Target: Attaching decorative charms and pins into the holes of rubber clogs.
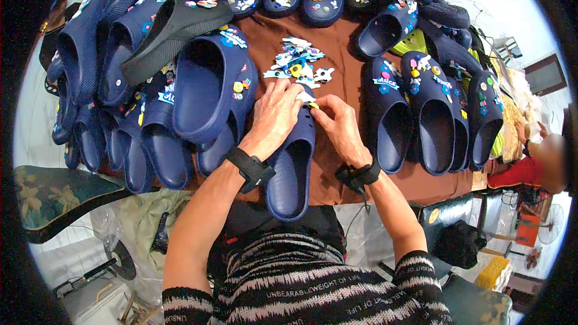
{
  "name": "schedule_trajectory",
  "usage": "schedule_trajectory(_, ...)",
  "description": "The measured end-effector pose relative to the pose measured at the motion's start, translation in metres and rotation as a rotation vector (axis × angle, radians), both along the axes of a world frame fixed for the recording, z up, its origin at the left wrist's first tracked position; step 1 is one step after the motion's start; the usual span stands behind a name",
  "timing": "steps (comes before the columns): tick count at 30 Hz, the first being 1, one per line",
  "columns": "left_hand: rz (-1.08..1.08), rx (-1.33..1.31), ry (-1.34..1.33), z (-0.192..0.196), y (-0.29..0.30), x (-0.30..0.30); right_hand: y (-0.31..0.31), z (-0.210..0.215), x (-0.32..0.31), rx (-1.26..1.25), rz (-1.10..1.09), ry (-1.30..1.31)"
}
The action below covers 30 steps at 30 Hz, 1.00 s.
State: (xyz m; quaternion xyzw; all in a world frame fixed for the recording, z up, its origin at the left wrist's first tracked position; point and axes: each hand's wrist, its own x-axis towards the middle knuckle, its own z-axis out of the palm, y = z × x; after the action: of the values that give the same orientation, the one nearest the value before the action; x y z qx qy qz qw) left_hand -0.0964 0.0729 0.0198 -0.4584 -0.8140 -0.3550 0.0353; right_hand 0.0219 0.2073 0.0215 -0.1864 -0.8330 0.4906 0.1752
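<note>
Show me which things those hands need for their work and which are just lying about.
Part of the work, by the look of it:
navy foam clog, under the left hand
small yellow piece, at the right hand
pile of flat, colourful charms
decorated navy clogs on both sides

Just lying about, probably:
round, white wire fan
soft black bundle
green, patterned padded seat

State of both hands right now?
Left hand: closed, fingers curled over the toe end of the navy clog.
Right hand: closed, thumb and fingertips pinching a small yellow piece.
</note>
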Motion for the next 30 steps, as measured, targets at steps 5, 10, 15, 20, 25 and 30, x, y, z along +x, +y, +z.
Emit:
schedule_trajectory(5,-0.007,0.032,-0.084,0.003,-0.005,0.001,0.002,-0.003,-0.009,0.245,0.046,0.085)
schedule_trajectory(10,-0.141,0.039,-0.214,0.008,-0.032,0.02,0.009,0.002,-0.007,0.459,0.094,0.062)
schedule_trajectory(15,-0.137,-0.06,-0.216,0.006,-0.053,0.036,0.009,0.018,-0.002,0.556,0.223,0.059)
schedule_trajectory(20,-0.13,-0.073,-0.237,0.0,-0.057,0.038,0.01,0.023,0.001,0.632,0.315,-0.006)
schedule_trajectory(25,-0.146,-0.083,-0.27,0.0,-0.057,0.038,0.016,0.034,-0.006,0.695,0.418,-0.041)
schedule_trajectory(30,-0.156,-0.096,-0.302,-0.002,-0.055,0.038,0.017,0.032,-0.019,0.762,0.569,-0.012)
